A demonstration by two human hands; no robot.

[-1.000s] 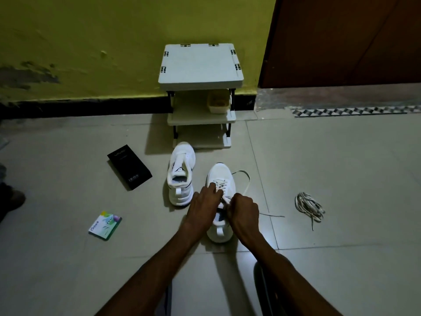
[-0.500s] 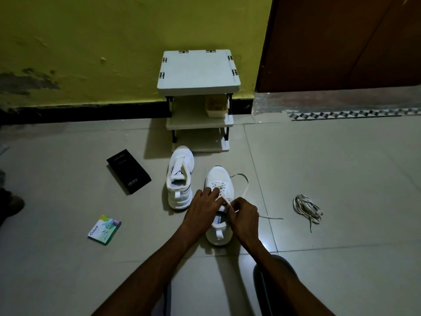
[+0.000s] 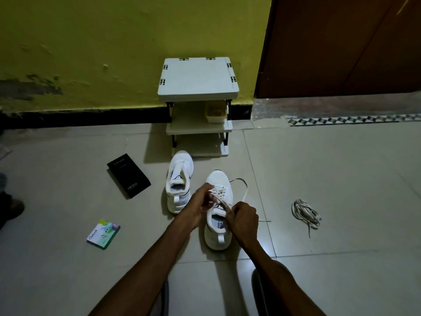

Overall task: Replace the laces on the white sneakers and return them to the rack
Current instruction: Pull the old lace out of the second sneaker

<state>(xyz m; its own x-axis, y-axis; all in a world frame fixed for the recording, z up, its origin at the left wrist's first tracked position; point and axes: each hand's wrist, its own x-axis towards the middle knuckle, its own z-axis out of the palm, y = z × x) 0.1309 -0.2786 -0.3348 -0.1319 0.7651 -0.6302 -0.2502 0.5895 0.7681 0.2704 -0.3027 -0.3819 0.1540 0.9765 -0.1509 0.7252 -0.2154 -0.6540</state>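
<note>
Two white sneakers stand on the tiled floor in front of a small white rack (image 3: pixel 198 87). The left sneaker (image 3: pixel 178 181) has no lace. The right sneaker (image 3: pixel 218 226) is partly laced. My left hand (image 3: pixel 198 206) pinches the lace at the upper eyelets of the right sneaker. My right hand (image 3: pixel 243 220) pinches the same white lace (image 3: pixel 243 190) beside the tongue; a loop of it trails off to the right. A bundle of old laces (image 3: pixel 305 213) lies on the floor further right.
A black phone box (image 3: pixel 128 175) lies left of the sneakers, a small green packet (image 3: pixel 103 233) nearer me. The rack's middle shelf holds a small tub (image 3: pixel 215 114). A brown door (image 3: pixel 341 46) is at the right; someone's shoe (image 3: pixel 11 208) shows at the left edge.
My left hand has lifted slightly off the eyelets, now pinching the lace. My right hand has drawn the lace a little towards me. The camera view has tilted down slightly.
</note>
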